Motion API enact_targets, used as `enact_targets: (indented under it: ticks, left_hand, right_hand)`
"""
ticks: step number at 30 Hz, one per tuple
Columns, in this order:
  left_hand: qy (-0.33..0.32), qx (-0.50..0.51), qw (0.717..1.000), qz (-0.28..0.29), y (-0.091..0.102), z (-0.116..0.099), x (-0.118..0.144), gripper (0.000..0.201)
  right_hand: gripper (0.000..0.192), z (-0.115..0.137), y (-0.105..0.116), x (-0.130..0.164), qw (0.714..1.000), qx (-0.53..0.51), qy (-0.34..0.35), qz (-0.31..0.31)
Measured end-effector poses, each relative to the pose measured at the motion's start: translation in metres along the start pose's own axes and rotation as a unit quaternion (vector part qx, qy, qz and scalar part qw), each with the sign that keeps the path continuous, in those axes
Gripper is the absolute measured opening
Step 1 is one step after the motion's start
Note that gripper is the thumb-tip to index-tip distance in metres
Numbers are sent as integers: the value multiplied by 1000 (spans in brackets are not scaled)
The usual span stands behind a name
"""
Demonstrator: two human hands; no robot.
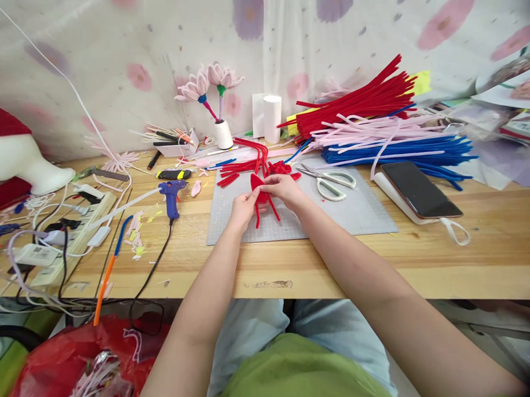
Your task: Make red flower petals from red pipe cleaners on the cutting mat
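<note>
My left hand and my right hand meet over a grey cutting mat. Between them they pinch a red pipe cleaner petal, its pointed end up and two loose stems hanging below. The fingers of both hands are closed on it and hide its middle. Just behind lie cut red pipe cleaners, some of them bent, and a small heap of red pieces. Scissors with pale green handles rest on the mat to the right of my right hand.
Bundles of red, pink and blue pipe cleaners lie at the back right, near a phone. To the left are a blue glue gun, a utility knife and a power strip. Pink flowers stand behind.
</note>
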State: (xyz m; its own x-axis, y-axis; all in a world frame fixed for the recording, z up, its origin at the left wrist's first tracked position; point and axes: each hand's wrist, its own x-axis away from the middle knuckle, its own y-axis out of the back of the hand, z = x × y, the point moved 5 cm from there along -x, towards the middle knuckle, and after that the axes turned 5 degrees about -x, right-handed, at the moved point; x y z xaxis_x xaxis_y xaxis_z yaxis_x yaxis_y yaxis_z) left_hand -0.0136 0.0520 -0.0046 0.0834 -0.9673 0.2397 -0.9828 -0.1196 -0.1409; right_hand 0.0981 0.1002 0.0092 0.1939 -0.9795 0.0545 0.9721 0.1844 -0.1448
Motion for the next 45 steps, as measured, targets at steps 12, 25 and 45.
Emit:
enact_targets:
  ticks: [12, 25, 45]
  left_hand:
    - [13, -19, 999, 45, 3, 1, 3, 15]
    - [17, 30, 999, 15, -2, 2, 6, 15]
    - [13, -38, 997, 60, -10, 8, 8, 8]
  right_hand:
    - [19, 6, -6, 7, 995, 36, -7, 97]
    - [17, 0, -5, 2, 1000, 9, 18, -18]
    - [40, 1, -6, 5, 997, -68, -22, 35]
